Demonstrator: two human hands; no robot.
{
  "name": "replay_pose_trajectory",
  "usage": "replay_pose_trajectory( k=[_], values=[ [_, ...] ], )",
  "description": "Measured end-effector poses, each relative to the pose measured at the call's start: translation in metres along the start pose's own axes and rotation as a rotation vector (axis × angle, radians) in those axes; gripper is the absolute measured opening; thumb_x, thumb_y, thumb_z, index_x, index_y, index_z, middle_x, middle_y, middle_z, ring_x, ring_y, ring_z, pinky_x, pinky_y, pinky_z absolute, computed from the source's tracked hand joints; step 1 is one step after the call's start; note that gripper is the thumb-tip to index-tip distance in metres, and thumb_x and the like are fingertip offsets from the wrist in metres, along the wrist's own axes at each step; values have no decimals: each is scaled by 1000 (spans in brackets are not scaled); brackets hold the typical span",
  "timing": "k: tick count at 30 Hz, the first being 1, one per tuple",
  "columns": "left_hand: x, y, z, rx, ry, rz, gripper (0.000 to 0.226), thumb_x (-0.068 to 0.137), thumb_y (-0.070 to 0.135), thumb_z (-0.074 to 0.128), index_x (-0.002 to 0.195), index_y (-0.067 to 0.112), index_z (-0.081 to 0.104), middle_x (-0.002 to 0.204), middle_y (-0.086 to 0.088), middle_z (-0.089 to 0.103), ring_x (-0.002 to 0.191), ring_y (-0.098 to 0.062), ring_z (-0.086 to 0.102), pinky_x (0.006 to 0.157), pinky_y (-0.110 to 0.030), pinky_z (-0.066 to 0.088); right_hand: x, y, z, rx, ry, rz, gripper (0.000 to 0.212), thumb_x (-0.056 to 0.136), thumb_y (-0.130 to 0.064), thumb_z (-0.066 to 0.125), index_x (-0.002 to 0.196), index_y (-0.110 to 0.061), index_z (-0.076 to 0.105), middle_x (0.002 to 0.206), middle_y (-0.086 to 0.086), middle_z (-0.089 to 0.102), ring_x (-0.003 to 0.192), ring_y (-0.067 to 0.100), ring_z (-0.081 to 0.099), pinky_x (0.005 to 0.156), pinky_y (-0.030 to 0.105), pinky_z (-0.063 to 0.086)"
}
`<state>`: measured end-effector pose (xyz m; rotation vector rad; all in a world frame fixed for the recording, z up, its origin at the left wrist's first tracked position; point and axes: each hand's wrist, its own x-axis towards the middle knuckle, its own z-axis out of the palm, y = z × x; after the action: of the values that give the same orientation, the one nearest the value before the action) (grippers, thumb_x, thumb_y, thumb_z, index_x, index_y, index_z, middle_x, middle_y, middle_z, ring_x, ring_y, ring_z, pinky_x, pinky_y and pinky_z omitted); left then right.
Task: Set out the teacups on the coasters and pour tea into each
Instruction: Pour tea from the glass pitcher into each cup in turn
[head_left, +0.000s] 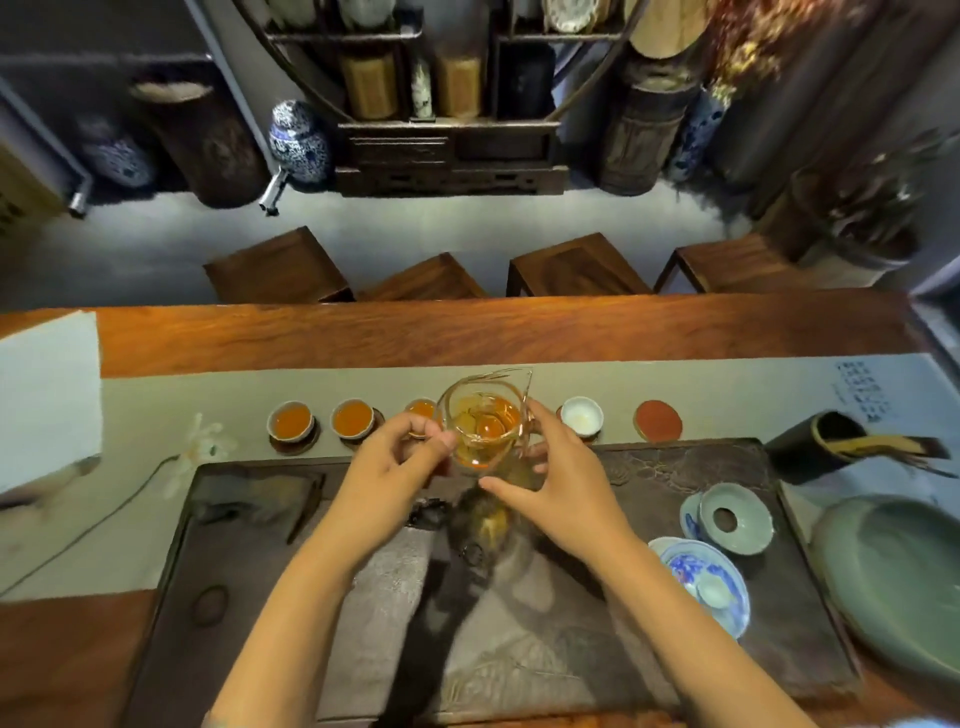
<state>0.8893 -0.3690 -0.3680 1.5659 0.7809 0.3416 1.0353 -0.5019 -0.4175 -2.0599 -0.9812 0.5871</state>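
Pouring in progress, by the look of it: three teacups filled, a fourth possibly under way behind the glass.

Left to right. At nine o'clock of the pitcher, first teacup (291, 420) on a dark coaster, full of amber tea. Just beside it, second teacup (353, 417), likewise full. Third teacup (422, 409), full, partly hidden behind the left hand (400, 457), fingers curled and pinching the near rim of the glass pitcher (485, 421). Pitcher lifted over the middle of the row, roughly a third full. Right hand (558, 473) wrapped round the pitcher's side and handle, thumb stretched beneath. Whether a cup sits under the pitcher: cannot tell. At three o'clock, white empty teacup (582, 414) on its coaster. Beyond it, bare red coaster (658, 420), no cup.

For a clean pour: tilt slowly, spout low over the cup's centre, steady with the left fingers, stop short of the brim, lift with a small twist against drips onto the table runner (208, 384).

Count: four teacups visible, three full, one empty; one bare coaster; one pitcher; two hands.
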Motion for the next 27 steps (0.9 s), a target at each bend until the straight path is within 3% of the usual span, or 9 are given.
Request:
replay_pose_trajectory(
  k=[2, 7, 9, 12, 16, 23, 27],
  values=[
    [-12, 8, 3, -11, 18, 27, 15, 94, 20, 61, 88, 6, 62, 62, 11, 65, 60, -3, 58, 62, -12, 45, -9, -7, -9, -1, 5, -28, 97, 71, -51, 82, 151, -34, 30, 136, -13, 51, 98, -24, 49, 77, 0, 43],
    [-39, 17, 11, -31, -17, 92, 13, 96, 15, 60, 85, 8, 60, 56, 15, 64, 49, 7, 54, 52, -5, 40, -47, -16, -21, -24, 72, -45, 95, 72, -49, 81, 151, -32, 32, 133, -10, 53, 95, -8, 57, 81, 16, 50],
    [-49, 16, 12, -48, -54, 119, 13, 96, 15, 60, 84, 10, 60, 57, 15, 65, 49, 7, 54, 52, -5, 41, -63, -18, -21, -30, 111, -34, 94, 71, -49, 82, 151, -30, 33, 132, -9, 54, 96, -4, 58, 78, 12, 49],
    [-59, 12, 11, -59, -99, 108, 13, 95, 23, 62, 86, 13, 61, 61, 12, 68, 53, 4, 56, 57, -11, 43, -86, -23, -17, -16, 175, -7, 93, 71, -46, 83, 149, -31, 35, 129, -13, 52, 96, -11, 55, 74, 5, 46],
    [-75, 5, 10, -112, -161, 75, 14, 93, 27, 64, 87, 15, 62, 69, 0, 69, 61, -6, 61, 67, -28, 43, -115, -28, -11, -15, 222, 39, 96, 68, -54, 79, 149, -33, 32, 128, -16, 50, 101, -13, 53, 77, 7, 46],
    [-87, 9, 6, -92, -233, 114, 15, 94, 24, 63, 85, 12, 61, 70, -1, 67, 59, -3, 62, 57, -13, 44, -136, -40, -8, -43, 244, 74, 96, 72, -49, 79, 152, -28, 30, 127, -16, 46, 97, -5, 57, 79, 20, 54],
    [-85, 16, 6, -76, -231, 118, 15, 94, 25, 63, 84, 13, 61, 68, 1, 68, 57, -1, 62, 61, -23, 45, -133, -44, -13, -45, 259, 79, 95, 72, -47, 80, 151, -28, 31, 125, -17, 45, 97, -5, 56, 77, 15, 50]
  ],
)
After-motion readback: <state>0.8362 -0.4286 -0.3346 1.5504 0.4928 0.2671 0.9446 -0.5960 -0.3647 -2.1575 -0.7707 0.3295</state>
